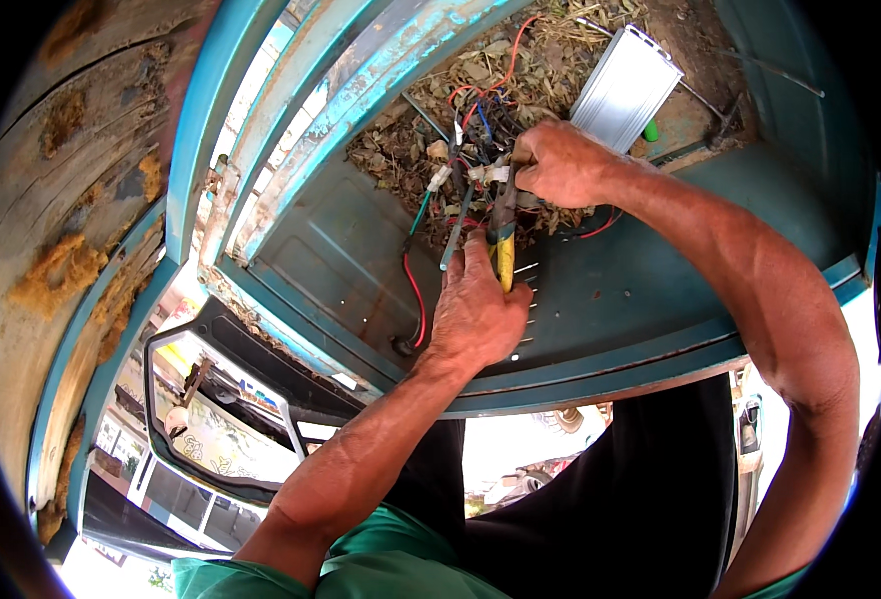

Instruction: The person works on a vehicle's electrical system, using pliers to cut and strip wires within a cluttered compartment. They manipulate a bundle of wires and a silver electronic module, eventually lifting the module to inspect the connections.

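My left hand (480, 314) is closed round the yellow-handled pliers (505, 262), whose dark jaws point up toward my other hand. The fingers of my right hand (570, 165) are pinched together beside the jaws, hiding what they hold. A whitish plastic connector (488, 174) sits right at those fingertips. Around both hands lies a tangle of dark, blue and red wires (475, 135). A second white connector (439, 178) carries a green wire (422, 213), which meets a red wire (416, 295) running down to the panel. A thin grey tube (453, 243) stands just left of the pliers.
Dry leaves (391, 150) cover the back of the teal metal compartment (660, 290). A silver finned metal box (628, 88) lies behind my right hand, with a small green object (650, 131) beside it. Peeling blue bars (351, 120) and a worn wooden panel (91, 180) rise at left.
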`<state>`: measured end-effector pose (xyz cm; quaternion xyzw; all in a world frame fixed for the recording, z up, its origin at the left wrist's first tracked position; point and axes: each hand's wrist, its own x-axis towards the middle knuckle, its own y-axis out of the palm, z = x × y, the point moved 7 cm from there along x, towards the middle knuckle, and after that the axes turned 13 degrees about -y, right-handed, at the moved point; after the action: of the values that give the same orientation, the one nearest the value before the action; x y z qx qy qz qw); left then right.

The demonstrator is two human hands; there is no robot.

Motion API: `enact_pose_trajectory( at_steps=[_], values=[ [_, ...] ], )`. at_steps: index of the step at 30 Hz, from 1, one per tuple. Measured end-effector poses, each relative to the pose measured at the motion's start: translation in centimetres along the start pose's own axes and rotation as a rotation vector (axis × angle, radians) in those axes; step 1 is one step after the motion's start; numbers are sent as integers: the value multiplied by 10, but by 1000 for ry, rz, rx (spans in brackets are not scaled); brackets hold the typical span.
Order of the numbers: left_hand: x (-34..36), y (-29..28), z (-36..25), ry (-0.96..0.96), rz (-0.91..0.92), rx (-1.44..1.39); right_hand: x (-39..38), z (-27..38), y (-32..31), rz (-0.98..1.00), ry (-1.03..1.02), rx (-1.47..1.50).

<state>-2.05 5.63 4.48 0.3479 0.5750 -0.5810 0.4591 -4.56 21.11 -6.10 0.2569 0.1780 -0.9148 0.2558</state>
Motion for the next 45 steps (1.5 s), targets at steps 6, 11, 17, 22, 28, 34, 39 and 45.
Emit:
enact_pose_trajectory(
  at_steps=[6,11,17,22,28,34,39,45],
  values=[
    [3,3,1,29,-38,-37,-2,-1,7,-157,-77,-83],
    [4,0,-3,21,-35,-75,-2,-1,8,-140,-12,-124],
    [9,0,-2,71,-2,-142,-2,1,2,-147,46,-93],
    [9,3,-3,102,59,-245,-2,0,-1,-94,122,-49],
    [16,24,7,-56,411,-667,-9,-1,-12,-2,200,-16],
    [16,11,5,17,251,-178,-8,-10,-14,80,256,71],
    [-29,-22,-12,83,208,143,5,-43,-24,107,161,146],
    [-47,-99,-28,95,208,-63,-4,-33,-30,102,73,333]
  ],
)
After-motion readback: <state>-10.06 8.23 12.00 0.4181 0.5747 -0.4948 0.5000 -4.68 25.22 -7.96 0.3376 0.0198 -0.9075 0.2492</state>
